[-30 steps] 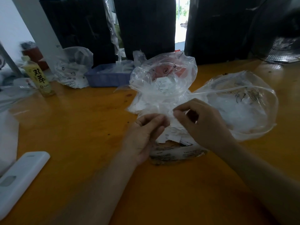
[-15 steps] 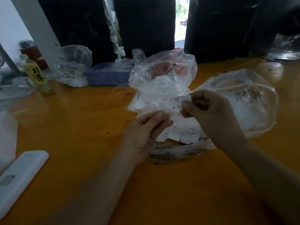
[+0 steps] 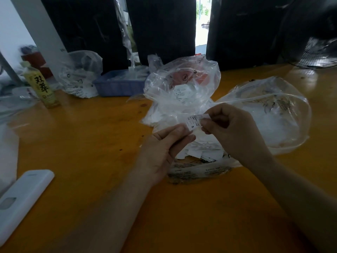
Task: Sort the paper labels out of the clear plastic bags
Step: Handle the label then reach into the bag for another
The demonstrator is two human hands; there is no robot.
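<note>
A small white paper label [image 3: 194, 121] marked "S" is pinched between the thumb and fingers of my right hand [image 3: 235, 130], held above the table. My left hand [image 3: 164, 152] sits just left of it with curled fingers pinching a small clear plastic sleeve under the label. Below both hands lies a flat clear bag [image 3: 197, 170] with a heap of loose white labels [image 3: 200, 152] on it. An upright clear bag [image 3: 182, 88] holding more labels stands behind. To the right lies a large open clear bag [image 3: 273, 114] with white contents.
The orange table [image 3: 91, 136] carries a white remote-like device [image 3: 21, 201] at the front left, a yellow drink carton [image 3: 42, 86], another filled clear bag [image 3: 80, 77] and a blue tray [image 3: 120, 84] at the back. A fan [image 3: 319, 55] stands far right.
My right hand has pulled the label up out of the pile and away from the left hand, then brought it slightly lower and closer to the left fingers.
</note>
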